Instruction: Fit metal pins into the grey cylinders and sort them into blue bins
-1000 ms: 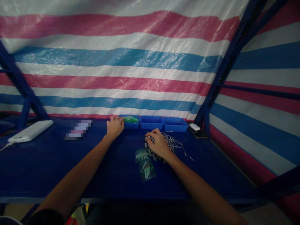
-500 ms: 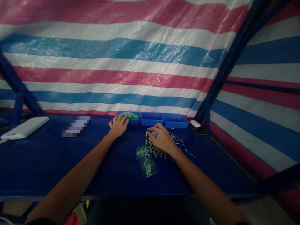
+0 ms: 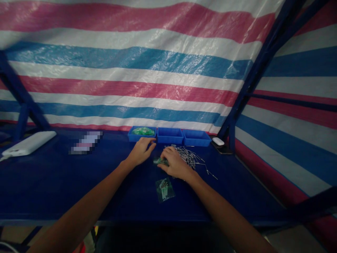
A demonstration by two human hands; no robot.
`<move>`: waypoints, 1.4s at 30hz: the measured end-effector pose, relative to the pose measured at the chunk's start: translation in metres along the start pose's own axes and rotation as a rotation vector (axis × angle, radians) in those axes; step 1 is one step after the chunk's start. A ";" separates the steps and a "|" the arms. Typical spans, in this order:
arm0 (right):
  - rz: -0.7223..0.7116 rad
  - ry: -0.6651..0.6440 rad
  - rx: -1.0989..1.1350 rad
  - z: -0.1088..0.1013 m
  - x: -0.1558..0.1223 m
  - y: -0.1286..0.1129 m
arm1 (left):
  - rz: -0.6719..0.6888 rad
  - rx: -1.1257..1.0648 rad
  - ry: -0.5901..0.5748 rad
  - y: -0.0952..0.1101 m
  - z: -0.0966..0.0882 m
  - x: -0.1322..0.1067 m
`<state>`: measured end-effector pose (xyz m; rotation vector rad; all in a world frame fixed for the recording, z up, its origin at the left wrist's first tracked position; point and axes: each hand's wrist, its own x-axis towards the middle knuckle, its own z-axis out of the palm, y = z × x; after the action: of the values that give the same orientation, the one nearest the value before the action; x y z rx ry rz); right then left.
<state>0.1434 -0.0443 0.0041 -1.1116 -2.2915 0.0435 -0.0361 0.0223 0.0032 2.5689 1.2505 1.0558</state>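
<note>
My right hand (image 3: 174, 162) rests on the dark blue table (image 3: 52, 182), its fingers curled on a small green plastic bag (image 3: 160, 161) at the near edge of a pile of thin metal pins (image 3: 191, 158). My left hand (image 3: 141, 150) lies just left of it, fingers stretched toward that bag and almost touching it, holding nothing I can see. A second small bag (image 3: 164, 189) with pale pins inside lies nearer me. Three blue trays stand at the back; the left tray (image 3: 131, 136) holds green bags.
The middle tray (image 3: 170, 136) and right tray (image 3: 197, 137) show nothing inside. A white power bank (image 3: 28, 143) lies far left, a blurred pale object (image 3: 85, 142) beside it. A white earbud case (image 3: 218, 141) sits right of the trays. Striped tarpaulin and blue frame posts enclose the table.
My left hand has drawn back from the left tray toward my right hand. My right hand has slid left and picked up one of the two small bags.
</note>
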 end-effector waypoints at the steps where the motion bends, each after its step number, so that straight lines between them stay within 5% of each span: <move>1: 0.022 0.059 0.022 -0.001 0.002 0.001 | 0.018 -0.055 -0.036 0.004 -0.002 -0.001; 7: 0.103 0.320 0.097 -0.007 0.004 0.009 | -0.008 -0.202 -0.196 0.029 -0.007 -0.008; 13: 0.053 0.417 0.142 -0.004 0.003 0.012 | -0.251 -0.485 -0.168 0.027 0.004 -0.009; 19: 0.072 0.461 0.152 -0.002 0.003 0.012 | -0.513 -0.887 -0.292 0.028 0.012 -0.008; 23: 0.142 0.467 0.167 -0.003 0.002 0.016 | -0.464 -1.015 -0.170 0.037 0.011 -0.008; 29: 0.398 0.371 0.345 -0.002 0.005 0.022 | -0.284 -0.828 -0.002 0.030 0.012 -0.007; 36: 0.831 0.283 1.017 -0.007 0.009 0.028 | -0.112 -0.584 0.033 0.031 0.014 -0.011; 42: 0.883 0.287 1.423 -0.020 0.009 0.022 | 0.002 -0.439 0.005 0.034 0.013 -0.014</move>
<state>0.1647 -0.0277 0.0190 -1.0120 -0.8440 1.4458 -0.0113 -0.0074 -0.0017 2.2336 0.8927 1.1826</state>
